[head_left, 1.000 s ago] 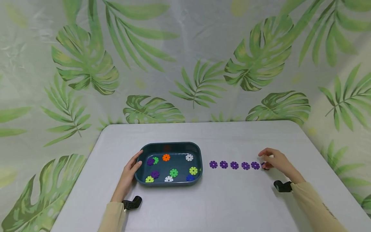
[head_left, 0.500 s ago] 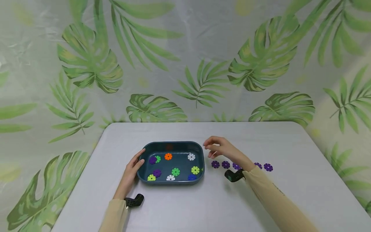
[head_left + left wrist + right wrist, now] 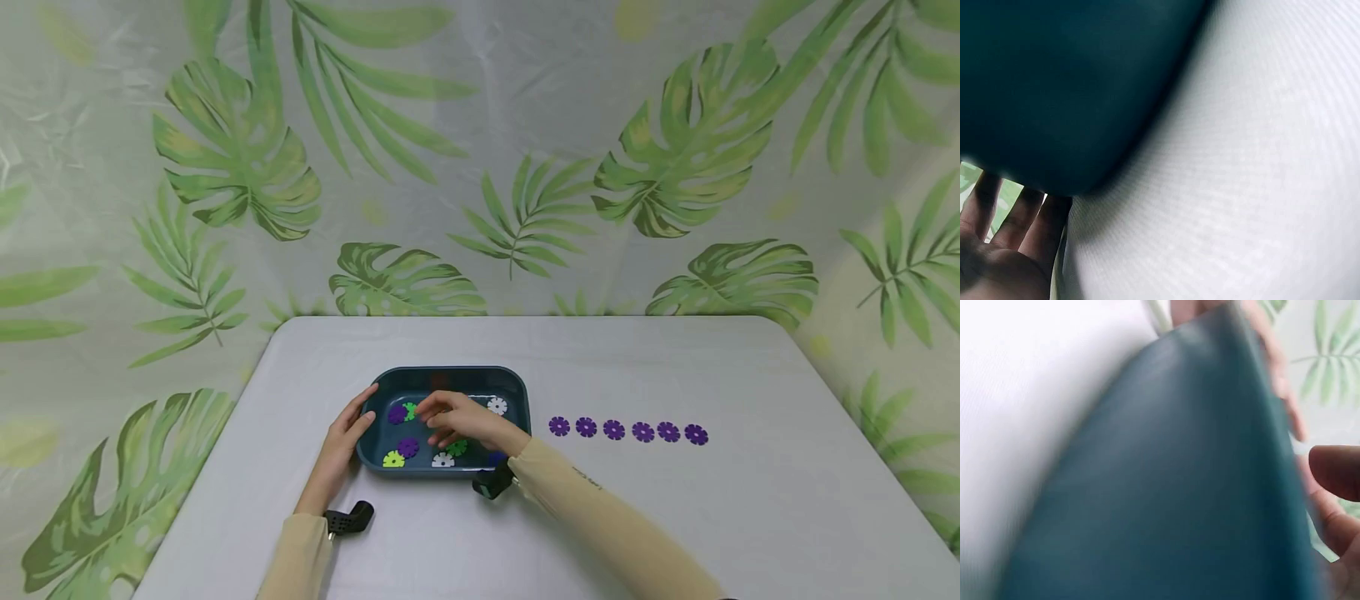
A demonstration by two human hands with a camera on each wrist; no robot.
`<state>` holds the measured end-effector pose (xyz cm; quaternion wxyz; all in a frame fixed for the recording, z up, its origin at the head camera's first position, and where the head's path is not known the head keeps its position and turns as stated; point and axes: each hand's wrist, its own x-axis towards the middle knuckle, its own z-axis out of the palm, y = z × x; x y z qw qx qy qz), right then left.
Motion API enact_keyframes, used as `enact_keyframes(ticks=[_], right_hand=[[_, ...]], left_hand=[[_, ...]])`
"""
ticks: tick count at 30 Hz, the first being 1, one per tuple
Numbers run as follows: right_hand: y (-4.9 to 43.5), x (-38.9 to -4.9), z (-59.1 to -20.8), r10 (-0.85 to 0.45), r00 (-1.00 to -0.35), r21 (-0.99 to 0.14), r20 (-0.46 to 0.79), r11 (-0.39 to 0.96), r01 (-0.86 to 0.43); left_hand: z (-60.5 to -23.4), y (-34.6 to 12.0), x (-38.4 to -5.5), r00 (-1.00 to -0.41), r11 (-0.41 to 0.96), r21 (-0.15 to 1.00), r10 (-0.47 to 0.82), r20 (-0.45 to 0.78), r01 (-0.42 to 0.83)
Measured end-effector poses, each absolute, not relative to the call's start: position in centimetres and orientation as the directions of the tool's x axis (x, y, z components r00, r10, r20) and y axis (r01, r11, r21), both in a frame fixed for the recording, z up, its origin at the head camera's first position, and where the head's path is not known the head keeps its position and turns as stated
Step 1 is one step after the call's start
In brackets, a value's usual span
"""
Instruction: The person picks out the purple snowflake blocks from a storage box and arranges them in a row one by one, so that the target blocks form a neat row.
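Note:
In the head view, a dark teal tray (image 3: 416, 472) holds several flower-shaped plastic discs, among them a purple disc (image 3: 407, 448), a yellow-green disc (image 3: 393, 459) and a white disc (image 3: 497, 406). My left hand (image 3: 330, 458) rests against the tray's left side, thumb and fingertips at the rim; its fingers look straight against the wall in the left wrist view. Over the tray's middle hovers my right hand (image 3: 472, 421), fingers loosely bent, nothing visible between them. It covers some discs. The right wrist view shows mostly the blurred tray wall (image 3: 1166, 475), with the right thumb (image 3: 1335, 469) beyond the rim.
A row of several purple discs (image 3: 614, 430) lies flat on the white table (image 3: 600, 525) to the tray's right. Behind the table's far edge hangs a leaf-patterned curtain (image 3: 525, 125). Both wrists carry black cameras.
My right hand has left the last purple disc at the right end of the row and swung left, past the row, to over the tray. The left hand stays at the tray.

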<state>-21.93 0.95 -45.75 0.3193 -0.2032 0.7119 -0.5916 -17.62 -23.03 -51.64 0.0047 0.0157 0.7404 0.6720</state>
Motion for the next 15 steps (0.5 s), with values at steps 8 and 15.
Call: enact_keyframes(ticks=[8, 15], right_hand=[[-2.0, -21.7, -47.2, -0.633, -0.697, -0.936, -0.337, 0.307, 0.173], [-2.9, -21.2, -47.1, -0.642, -0.690, -0.932, -0.335, 0.335, 0.141]], left_hand=[[-51.9, -23.1, -17.8, -0.999, 0.088, 0.996, 0.042, 0.029, 0.033], [-51.9, -23.1, -17.7, -0.999, 0.094, 0.995, 0.040, 0.025, 0.029]])
